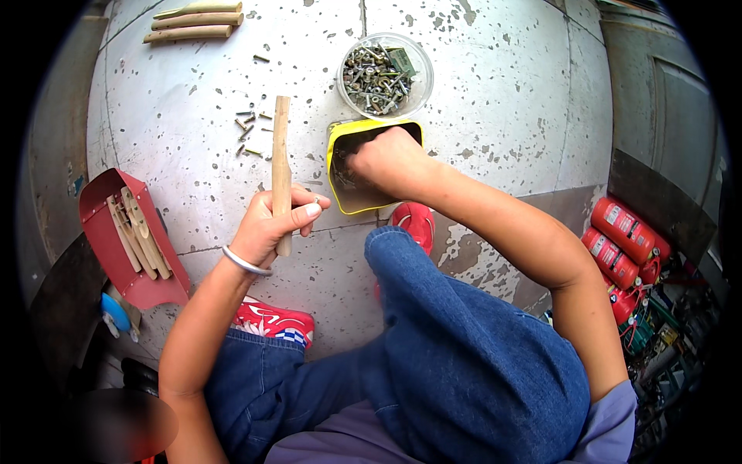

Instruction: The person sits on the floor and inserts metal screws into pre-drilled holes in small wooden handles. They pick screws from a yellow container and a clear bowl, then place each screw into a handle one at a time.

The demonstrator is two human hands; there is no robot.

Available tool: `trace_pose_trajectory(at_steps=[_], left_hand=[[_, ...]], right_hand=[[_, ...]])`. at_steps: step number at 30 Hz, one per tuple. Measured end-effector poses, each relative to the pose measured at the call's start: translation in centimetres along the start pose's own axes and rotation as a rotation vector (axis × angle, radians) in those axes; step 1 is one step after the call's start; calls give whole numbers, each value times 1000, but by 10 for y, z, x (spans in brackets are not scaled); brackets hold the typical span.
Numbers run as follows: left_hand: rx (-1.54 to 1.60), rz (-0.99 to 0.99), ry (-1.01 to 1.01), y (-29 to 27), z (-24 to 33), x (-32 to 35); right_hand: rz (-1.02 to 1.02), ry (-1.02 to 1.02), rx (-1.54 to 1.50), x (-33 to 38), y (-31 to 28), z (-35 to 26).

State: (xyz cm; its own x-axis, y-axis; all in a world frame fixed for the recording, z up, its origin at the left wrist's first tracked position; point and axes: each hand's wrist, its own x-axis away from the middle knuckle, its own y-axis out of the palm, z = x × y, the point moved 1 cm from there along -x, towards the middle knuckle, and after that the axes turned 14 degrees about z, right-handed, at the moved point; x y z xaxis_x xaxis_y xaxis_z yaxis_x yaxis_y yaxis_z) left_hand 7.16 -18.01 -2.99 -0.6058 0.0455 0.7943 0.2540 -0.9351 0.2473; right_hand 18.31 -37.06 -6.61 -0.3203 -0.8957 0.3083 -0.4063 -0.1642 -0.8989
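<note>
My left hand (280, 218) is closed around a pale wooden handle (281, 143), which stands nearly upright in the picture and has a stepped cut partway along it. A tiny metal piece (316, 201) shows at the fingertips of the same hand, too small to name. My right hand (393, 161) reaches into a dark container with a yellow rim (334, 166). Its fingers are down inside and smeared by motion, so what they touch is hidden. Just beyond that container is a clear round tub (423, 77) full of bolts and nuts (375, 77).
Loose bolts (245, 131) lie scattered left of the tub. Several wooden handles (197, 21) rest at the far left. A red scoop-shaped holder (166, 286) with more wooden pieces sits at left. Red fire extinguishers (622, 232) and clutter line the right side.
</note>
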Motion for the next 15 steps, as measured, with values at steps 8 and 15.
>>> trace_pose_trajectory(at_steps=[8,15], left_hand=[[-220,42,39,31,4,4],[-96,147,90,11,14,-4]], right_hand=[[5,116,-94,5,-9,5],[106,88,-271,1,-2,2]])
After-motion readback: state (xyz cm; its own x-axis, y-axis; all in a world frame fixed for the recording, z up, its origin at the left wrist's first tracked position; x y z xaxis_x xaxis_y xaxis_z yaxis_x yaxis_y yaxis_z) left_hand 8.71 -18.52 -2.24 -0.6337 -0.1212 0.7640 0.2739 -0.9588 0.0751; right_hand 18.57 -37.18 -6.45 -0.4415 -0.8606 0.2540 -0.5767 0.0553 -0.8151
